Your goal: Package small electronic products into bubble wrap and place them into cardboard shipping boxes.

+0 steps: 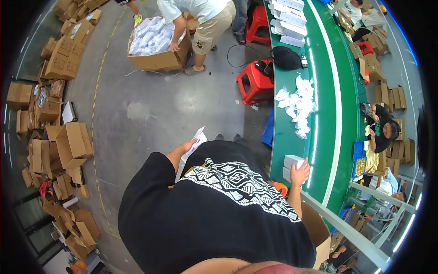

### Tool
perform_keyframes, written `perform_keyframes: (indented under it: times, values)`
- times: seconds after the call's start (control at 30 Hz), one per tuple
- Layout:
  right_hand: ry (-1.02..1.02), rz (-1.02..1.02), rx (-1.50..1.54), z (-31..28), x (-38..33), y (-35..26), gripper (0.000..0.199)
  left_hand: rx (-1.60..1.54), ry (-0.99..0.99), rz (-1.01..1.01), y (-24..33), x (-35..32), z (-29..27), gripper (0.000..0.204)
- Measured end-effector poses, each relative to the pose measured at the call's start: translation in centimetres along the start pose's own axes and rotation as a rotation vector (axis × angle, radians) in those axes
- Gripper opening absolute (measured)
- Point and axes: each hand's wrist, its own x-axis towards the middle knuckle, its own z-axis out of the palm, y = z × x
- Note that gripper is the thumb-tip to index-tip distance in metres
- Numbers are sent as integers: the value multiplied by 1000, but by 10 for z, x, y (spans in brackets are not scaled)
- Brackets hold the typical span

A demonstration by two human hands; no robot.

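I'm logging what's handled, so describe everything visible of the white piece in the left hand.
The white piece looks like thin card, long and narrow, with dark marks on its face and an angled, seemingly folded upper end. The left hand grips its left edge, holding it up beside the black shirt, slanting from upper right to lower left. Its lower part is partly hidden, so its full shape is unclear.

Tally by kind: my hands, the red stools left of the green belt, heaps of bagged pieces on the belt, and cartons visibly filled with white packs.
Your hands: 2
Red stools: 2
Heap of bagged pieces: 1
Carton filled with white packs: 1
Total: 6
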Motion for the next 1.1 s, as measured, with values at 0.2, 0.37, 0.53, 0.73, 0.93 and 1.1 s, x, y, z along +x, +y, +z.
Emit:
perform_keyframes:
  times: [0.2,0.37,0.53,0.73,0.93,1.1]
  values:
    - [109,-52,34,-14,31,-25,74,-86,81,-35,0,15,13,105]
    - [192,-342,399,-5,82,-130,55,-173,28,-22,28,-27,7,112]
    - [-637,-535,907,18,77,-318,39,-343,500,125,66,-28,-55,83]
    - [-1244,-778,822,85,29,-511,29,-586,647,261,159,5,-133,64]
    - [-990,-1093,683,155,-53,-736,26,-1762,893,328,9,23,-95,50]
    - [-504,-1493,376,194,-87,-983,53,-1417,862,-332,-131,-106,-20,51]
